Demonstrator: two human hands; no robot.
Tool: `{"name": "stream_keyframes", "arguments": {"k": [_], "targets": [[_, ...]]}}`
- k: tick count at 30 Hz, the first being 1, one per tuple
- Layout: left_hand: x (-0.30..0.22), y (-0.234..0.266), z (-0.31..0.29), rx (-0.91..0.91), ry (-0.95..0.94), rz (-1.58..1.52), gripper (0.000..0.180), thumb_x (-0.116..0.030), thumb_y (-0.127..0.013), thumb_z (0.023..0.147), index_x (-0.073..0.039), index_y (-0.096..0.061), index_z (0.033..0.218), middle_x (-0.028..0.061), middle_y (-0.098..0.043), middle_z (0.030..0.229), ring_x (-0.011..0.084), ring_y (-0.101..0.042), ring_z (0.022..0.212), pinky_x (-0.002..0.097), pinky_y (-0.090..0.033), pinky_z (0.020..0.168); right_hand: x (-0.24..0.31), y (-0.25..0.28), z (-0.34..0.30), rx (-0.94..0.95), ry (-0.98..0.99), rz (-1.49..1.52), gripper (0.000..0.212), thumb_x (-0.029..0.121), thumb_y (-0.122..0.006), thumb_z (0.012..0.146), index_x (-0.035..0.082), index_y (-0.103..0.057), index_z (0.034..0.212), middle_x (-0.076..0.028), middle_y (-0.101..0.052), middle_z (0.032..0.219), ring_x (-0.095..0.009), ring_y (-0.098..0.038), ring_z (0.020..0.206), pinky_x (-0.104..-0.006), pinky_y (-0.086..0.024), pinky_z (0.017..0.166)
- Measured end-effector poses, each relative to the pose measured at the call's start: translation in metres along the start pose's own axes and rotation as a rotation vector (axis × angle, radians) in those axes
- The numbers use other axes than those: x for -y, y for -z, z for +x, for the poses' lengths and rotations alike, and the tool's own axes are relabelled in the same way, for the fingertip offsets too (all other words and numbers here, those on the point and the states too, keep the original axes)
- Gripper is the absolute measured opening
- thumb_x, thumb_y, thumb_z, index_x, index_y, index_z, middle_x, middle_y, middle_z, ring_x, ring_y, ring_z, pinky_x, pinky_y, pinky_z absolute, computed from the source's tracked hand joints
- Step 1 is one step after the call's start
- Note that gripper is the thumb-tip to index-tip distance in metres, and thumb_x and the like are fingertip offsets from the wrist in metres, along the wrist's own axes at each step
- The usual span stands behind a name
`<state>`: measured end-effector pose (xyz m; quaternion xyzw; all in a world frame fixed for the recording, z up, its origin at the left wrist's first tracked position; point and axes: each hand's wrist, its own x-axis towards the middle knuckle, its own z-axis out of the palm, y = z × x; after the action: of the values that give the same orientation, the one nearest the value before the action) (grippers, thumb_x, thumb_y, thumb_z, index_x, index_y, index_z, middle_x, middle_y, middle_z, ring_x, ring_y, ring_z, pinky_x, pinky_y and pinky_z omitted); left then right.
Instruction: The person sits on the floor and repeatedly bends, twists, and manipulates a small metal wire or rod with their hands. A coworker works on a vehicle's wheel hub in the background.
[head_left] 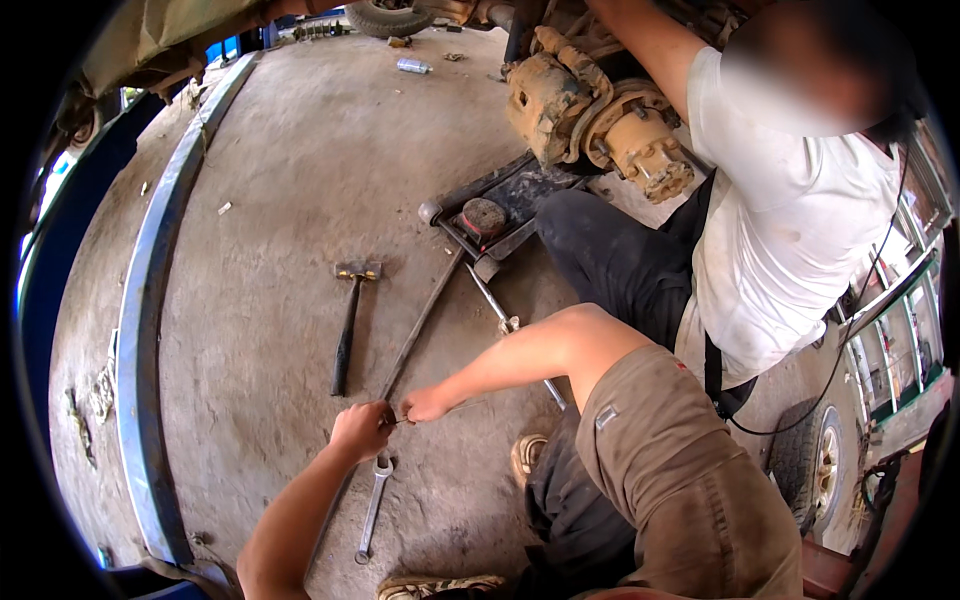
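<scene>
My left hand (pixel 362 432) is closed in a fist over the floor, with a small dark piece showing at its fingers that I cannot make out. Close beside it, my right hand (pixel 426 403) pinches a thin wire-like strand (pixel 462 406), which trails off to the right. A short thin length of it spans the gap between both hands. Just below the left hand lies a combination wrench (pixel 375 508) on the concrete. Farther up rests a hammer (pixel 349 325) with a black handle. A long dark bar (pixel 425 315) passes beneath my hands.
A floor jack (pixel 515 200) stands ahead, near a muddy axle housing (pixel 560 105). At right, a person in a white shirt (pixel 790 230) sits close, reaching up under the vehicle. A blue-grey rail (pixel 150 300) runs along the left; a silver rod (pixel 490 298) lies near the jack.
</scene>
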<state>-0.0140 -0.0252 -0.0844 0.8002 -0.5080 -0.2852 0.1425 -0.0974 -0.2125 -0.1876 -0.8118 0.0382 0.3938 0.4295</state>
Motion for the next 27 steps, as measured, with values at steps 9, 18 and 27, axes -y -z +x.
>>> {"name": "stream_keyframes", "arguments": {"k": [9,18,27], "targets": [[-0.001,-0.004,0.001,0.039,0.020,-0.030,0.016,-0.026,-0.067,0.083,-0.016,-0.068,0.096,0.0079,-0.071,0.091,0.0310,-0.067,0.091,0.0435,-0.053,0.078,0.025,0.005,-0.030,-0.067,0.090,-0.025,0.026,0.022,-0.054,0.077,0.004,-0.064,0.092,-0.010,-0.067,0.084,-0.023,-0.060,0.081,-0.0372,-0.047,0.073],[-0.010,0.009,0.001,0.072,-0.004,-0.027,0.017,-0.025,-0.068,0.082,-0.015,-0.068,0.096,0.0089,-0.071,0.093,0.0315,-0.066,0.092,0.0429,-0.053,0.079,0.018,0.003,-0.034,-0.045,0.113,-0.072,0.026,0.021,-0.055,0.078,0.003,-0.064,0.095,-0.012,-0.067,0.087,-0.026,-0.061,0.084,-0.0386,-0.047,0.075],[-0.007,0.004,-0.006,0.151,0.020,-0.034,0.020,-0.027,-0.069,0.082,-0.014,-0.067,0.097,0.0088,-0.070,0.093,0.0312,-0.066,0.092,0.0428,-0.053,0.078,0.035,-0.004,-0.038,-0.060,0.073,-0.125,0.030,0.026,-0.059,0.075,0.004,-0.067,0.093,-0.015,-0.069,0.087,-0.030,-0.065,0.083,-0.0410,-0.049,0.073]]}}
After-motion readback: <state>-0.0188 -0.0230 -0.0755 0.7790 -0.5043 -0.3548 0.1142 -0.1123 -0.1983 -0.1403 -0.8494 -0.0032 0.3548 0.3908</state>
